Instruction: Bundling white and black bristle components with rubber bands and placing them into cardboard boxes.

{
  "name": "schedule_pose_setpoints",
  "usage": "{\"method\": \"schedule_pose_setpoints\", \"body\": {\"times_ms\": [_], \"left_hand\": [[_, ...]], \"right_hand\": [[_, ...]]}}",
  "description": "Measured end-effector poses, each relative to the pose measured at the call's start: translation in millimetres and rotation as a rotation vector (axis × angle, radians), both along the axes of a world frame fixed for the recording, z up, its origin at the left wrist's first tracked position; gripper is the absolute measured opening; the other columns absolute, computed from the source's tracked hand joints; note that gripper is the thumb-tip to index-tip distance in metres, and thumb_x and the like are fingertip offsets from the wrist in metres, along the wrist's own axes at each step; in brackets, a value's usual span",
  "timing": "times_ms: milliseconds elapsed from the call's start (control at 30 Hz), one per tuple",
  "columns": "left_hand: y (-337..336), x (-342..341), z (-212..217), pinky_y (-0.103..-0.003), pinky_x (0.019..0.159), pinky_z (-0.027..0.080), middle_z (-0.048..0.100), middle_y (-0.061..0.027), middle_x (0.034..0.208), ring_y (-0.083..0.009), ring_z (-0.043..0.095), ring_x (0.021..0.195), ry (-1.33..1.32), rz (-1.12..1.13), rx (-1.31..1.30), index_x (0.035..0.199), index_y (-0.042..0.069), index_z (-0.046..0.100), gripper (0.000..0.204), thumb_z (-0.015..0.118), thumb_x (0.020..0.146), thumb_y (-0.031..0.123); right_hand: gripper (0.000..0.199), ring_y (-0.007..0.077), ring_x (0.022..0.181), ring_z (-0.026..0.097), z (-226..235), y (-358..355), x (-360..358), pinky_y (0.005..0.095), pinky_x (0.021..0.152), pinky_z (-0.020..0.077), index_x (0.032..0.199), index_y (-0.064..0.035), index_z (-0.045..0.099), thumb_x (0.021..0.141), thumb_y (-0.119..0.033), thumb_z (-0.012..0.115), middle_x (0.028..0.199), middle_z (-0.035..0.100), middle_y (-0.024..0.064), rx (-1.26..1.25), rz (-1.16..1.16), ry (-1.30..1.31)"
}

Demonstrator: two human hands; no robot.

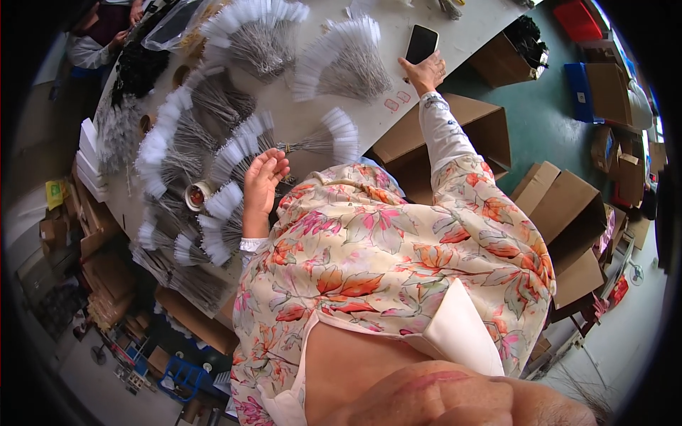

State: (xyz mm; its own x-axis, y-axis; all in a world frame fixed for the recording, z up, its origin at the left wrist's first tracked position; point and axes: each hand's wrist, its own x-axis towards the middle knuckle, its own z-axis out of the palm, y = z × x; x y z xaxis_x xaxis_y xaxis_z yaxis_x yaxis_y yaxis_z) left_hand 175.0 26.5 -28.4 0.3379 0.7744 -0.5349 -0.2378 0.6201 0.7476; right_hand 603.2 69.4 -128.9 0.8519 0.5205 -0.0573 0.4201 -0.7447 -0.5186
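At the table's right edge, my right hand (425,72) has its thumb and fingers about the near end of a smartphone (422,42) with a dark screen. My left hand (263,179) is palm up by the near table edge, its fingers loosely bent and nothing seen in them. Just beyond its fingertips lies a tied bundle of thin grey wires with white tags (334,136), fanned out to the right. More fanned bundles of tagged wires (341,64) spread over the table, several of them left of my left hand.
The pale table (284,106) also bears a small round container (199,193) and dark bundles (142,71) at the far left. An open cardboard box (469,128) stands below the right edge; another box (508,60) holds black items. A co-worker (96,39) sits at the upper left.
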Motion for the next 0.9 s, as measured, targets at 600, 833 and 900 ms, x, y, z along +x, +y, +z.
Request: {"method": "schedule_pose_setpoints", "body": {"times_ms": [600, 833, 900], "left_hand": [[-29, -31, -13, -0.034, 0.083, 0.049, 0.059, -0.0112, 0.103, -0.0181, 0.059, 0.091, -0.034, 0.147, -0.075, 0.111, 0.0, 0.049, 0.028, 0.054, 0.086, 0.011], [-21, -18, -15, -0.032, 0.082, 0.048, 0.06, -0.0094, 0.101, -0.0164, 0.059, 0.088, -0.085, 0.018, -0.052, 0.108, 0.002, 0.05, 0.025, 0.053, 0.087, 0.014], [-26, -27, -19, -0.031, 0.082, 0.048, 0.06, -0.009, 0.101, -0.0158, 0.059, 0.087, -0.112, 0.002, -0.063, 0.109, 0.002, 0.05, 0.026, 0.053, 0.086, 0.014]], "right_hand": [[0.05, 0.0234, 0.089, 0.057, 87, -7, -150, 0.0338, 0.079, 0.0462, 0.109, -0.0093, 0.054, 0.064, -0.018, 0.074, 0.093, 0.06, 0.0069, 0.617, 1.211, 0.085], [0.053, 0.028, 0.102, 0.051, 10, -29, -223, 0.042, 0.092, 0.0346, 0.106, -0.0075, 0.055, 0.058, -0.024, 0.07, 0.102, 0.056, 0.0131, -0.14, 1.498, -0.11], [0.033, 0.0284, 0.09, 0.056, 27, -34, -220, 0.0437, 0.086, 0.0378, 0.087, -0.0083, 0.059, 0.058, -0.022, 0.068, 0.088, 0.058, 0.01, -0.175, 1.471, -0.05]]}}
